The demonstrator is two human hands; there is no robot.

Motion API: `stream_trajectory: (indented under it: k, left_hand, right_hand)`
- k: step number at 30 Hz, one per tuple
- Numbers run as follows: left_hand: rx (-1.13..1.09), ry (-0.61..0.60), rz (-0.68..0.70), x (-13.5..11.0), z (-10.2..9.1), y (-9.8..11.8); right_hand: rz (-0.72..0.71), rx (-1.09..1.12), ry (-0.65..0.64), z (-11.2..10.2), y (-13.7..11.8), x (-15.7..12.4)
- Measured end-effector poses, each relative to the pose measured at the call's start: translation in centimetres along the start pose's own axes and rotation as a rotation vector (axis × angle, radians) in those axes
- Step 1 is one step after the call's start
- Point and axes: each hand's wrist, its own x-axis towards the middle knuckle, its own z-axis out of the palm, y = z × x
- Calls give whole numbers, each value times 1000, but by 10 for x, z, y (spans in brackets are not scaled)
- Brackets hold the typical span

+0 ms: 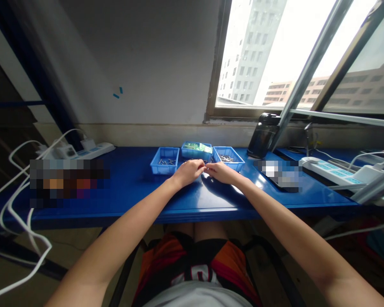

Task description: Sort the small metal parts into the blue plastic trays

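Head view: the person sits square to a glossy blue metal desk (131,187), both forearms stretched forward so that the left hand (189,171) and the right hand (222,172) meet at its middle. Each hand is closed small, the fingers curled under and the fingertips (203,167) drawn into a pinch, tip against tip. Whatever sits in that pinch is too small to make out, so I cannot tell what either hand holds. The knuckles ride low over the desk, which looks like a way to steady fine finger work.

Three shallow blue plastic trays stand in a row just beyond the hands, seemingly set there so that each is a short reach away. The left blue tray (165,170) holds thin grey metal pins (167,161) and lies just ahead of the left hand. The right blue tray (235,165) holds a darker heap of small metal parts (225,158) and lies just ahead of the right hand. The middle blue tray (192,155), with green packets (198,147), sits a little farther back, between the two.

Off to the sides, well apart from the hands: a dark round jar (262,136) under the window (275,55), and a white power strip (92,151) at the left with a second white power strip (331,171) at the right.
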Motion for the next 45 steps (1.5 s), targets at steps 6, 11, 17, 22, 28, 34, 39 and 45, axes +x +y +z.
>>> stream_trajectory:
  k: [6,11,17,22,28,34,39,45]
  left_hand:
    - [-59,14,41,1,6,-6]
    - [-28,0,13,-3,0,2]
    - [78,-58,-62,-5,-5,6]
    - [143,-87,-7,-4,-3,3]
    - [164,-109,-55,-2,1,-2]
    - [135,-40,-47,-3,-1,-3]
    - [44,15,6,-2,-3,-2]
    - [44,8,14,-3,-5,0]
  right_hand:
    - [6,113,19,2,-4,1]
    - [60,80,0,2,-3,1]
    - [35,63,50,-2,-2,0]
    - [30,53,9,-3,0,0]
    - [3,10,-29,-4,5,2]
    - [-12,-51,8,-3,8,2]
    - [-59,-37,-2,0,7,1]
    - [-49,-29,-20,0,3,1]
